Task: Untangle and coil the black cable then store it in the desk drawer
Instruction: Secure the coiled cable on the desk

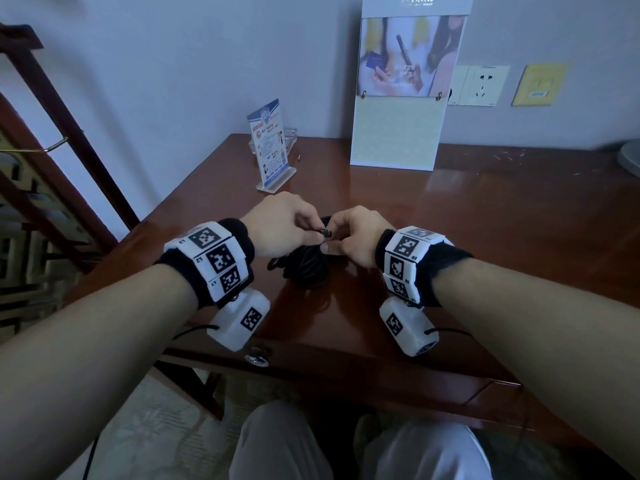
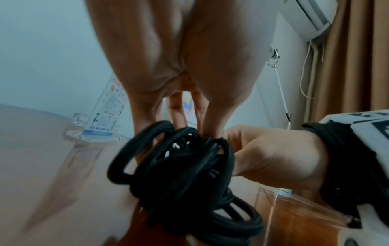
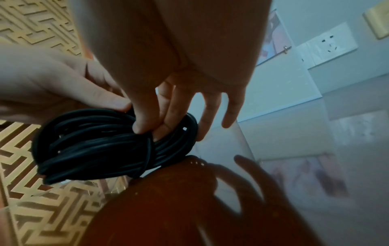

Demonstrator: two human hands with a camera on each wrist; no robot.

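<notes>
The black cable is being pinched just above the desk by the left hand and right hand.

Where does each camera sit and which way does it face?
Head: worn on the head, faces forward and down at the desk; both forearms, knees show.
Left wrist: looks along the left hand at the cable.
Right wrist: looks along the right hand.
All share the cable and both hands.
</notes>
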